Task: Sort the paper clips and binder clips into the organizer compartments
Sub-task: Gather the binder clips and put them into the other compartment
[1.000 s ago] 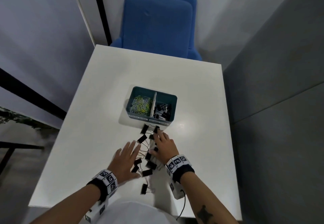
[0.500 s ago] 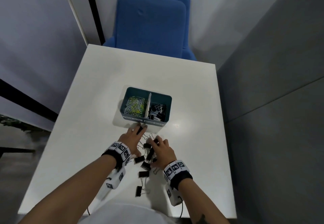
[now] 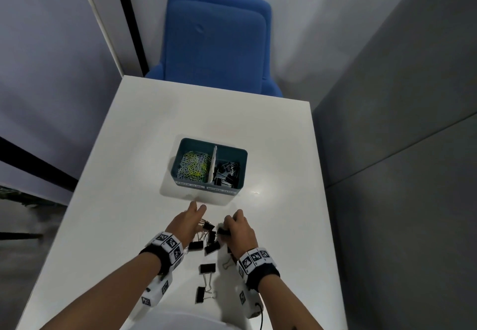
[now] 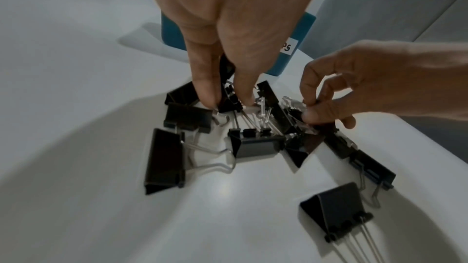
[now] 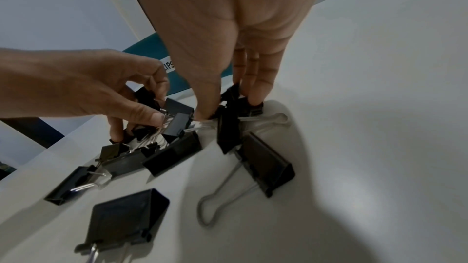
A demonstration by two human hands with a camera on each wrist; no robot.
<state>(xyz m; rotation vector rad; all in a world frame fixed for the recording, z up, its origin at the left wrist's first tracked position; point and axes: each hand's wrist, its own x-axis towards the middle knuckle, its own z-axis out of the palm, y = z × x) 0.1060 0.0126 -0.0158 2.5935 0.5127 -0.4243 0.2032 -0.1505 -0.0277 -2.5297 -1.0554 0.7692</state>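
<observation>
1. The binder clips [image 3: 206,245] are lying loose on the white table [image 3: 116,200], bunched under and between both hands, with a few trailing back toward the wrists. They are looking light, stiff and springy; the folded black bodies should be giving the firmest hold, while the thin wire handles are likely to swivel and snag on neighbours.
2. The left hand [image 3: 183,223] is reaching down into the far side of the pile, thumb and fingers curled and pinching one small clip [image 4: 229,101] by its body.
3. The right hand [image 3: 238,229] is doing the same just beside it, its fingertips [image 5: 255,97] and thumb closing on another small clip [image 5: 243,101].
4. Just beyond the fingertips, the teal organizer [image 3: 244,164] is standing, with coloured paper clips [image 3: 193,165] filling its left compartment and black binder clips already sitting in its right one.
5. The palms are hiding much of the tangle, so whether either grip is dragging a second clip along cannot be told. The organizer's front labels are blurring out, and motion blur is smearing the nearest handles. No loose paper clips are showing on the table.
</observation>
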